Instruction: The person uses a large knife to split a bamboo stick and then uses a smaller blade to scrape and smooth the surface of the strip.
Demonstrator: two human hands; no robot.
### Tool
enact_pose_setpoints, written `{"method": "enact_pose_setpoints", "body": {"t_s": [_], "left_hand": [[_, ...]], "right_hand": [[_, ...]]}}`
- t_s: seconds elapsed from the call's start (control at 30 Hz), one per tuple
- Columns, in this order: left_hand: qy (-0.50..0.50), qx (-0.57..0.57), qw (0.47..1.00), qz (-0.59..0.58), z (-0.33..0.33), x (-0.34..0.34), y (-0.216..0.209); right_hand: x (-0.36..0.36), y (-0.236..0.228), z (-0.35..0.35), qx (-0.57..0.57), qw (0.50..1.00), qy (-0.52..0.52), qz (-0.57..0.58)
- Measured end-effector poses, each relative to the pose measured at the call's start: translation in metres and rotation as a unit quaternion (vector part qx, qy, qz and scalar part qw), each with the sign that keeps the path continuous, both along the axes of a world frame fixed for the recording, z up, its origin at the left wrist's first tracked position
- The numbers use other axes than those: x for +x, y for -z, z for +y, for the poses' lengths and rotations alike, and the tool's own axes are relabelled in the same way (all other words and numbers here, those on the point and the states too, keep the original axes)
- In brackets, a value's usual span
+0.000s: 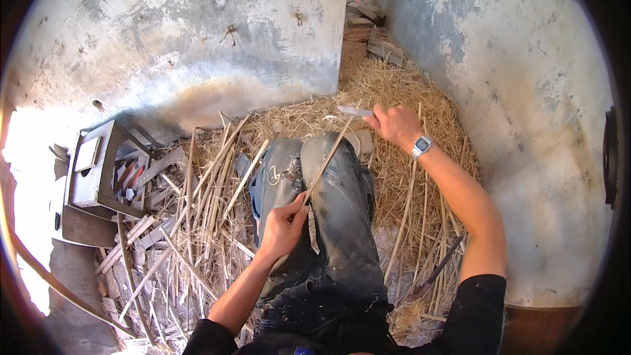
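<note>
1. Your left hand [284, 227] is in front of your lap, over the inner side of your left thigh. Its grip is closed, thumb and fingers pinched round the lower part of a thin, pale strip [328, 159].
2. That strip slants up and to the right from your left hand, across your right knee, its far part reaching the area of the blade.
3. Your right hand [396, 125] is farther out, beyond your right knee and to its right. Its grip is wrapped round the handle end of a knife [353, 111], whose light blade points left. You cannot tell from this view whether the blade touches the strip.
4. You wear a silver watch [422, 146] on your right wrist, and dark, dusty trousers [342, 223] with a pale looped thread on the left knee.
5. To the left of your legs, many long strips [209, 181] lie loosely in a pile, most pointing away from you.
6. Past them stands a worn wooden box-like piece [98, 174], with small mixed items inside, too small to tell apart.
7. Straw [401, 194] covers the floor ahead and to your right, running up to the stained wall [526, 158].
</note>
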State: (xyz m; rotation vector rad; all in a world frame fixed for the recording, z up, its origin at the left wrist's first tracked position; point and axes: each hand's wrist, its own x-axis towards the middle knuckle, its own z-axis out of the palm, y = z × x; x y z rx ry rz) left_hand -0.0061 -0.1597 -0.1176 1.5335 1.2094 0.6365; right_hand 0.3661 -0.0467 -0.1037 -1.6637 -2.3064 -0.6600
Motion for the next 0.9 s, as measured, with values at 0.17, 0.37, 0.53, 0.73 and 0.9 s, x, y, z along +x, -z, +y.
{"method": "enact_pose_setpoints", "body": {"t_s": [0.17,0.37,0.53,0.73,0.9], "left_hand": [[-0.039,0.034,0.998,-0.026,0.004,-0.013,0.016],[-0.003,0.04,0.999,0.011,-0.023,-0.037,0.012],[-0.023,-0.041,0.998,-0.033,-0.028,-0.043,0.019],[-0.015,0.025,1.0,-0.008,-0.03,-0.042,0.021],[-0.011,0.026,0.994,0.104,-0.038,-0.025,-0.008]], "right_hand": [[-0.064,-0.007,0.005,-0.061,0.998,0.002,0.029],[0.132,-0.043,0.032,0.014,0.937,0.321,0.134],[0.011,-0.049,0.0,-0.072,0.955,0.175,0.228],[-0.092,-0.014,-0.068,-0.142,0.979,0.019,0.144],[-0.065,-0.012,-0.041,-0.149,0.979,0.059,0.128]]}}
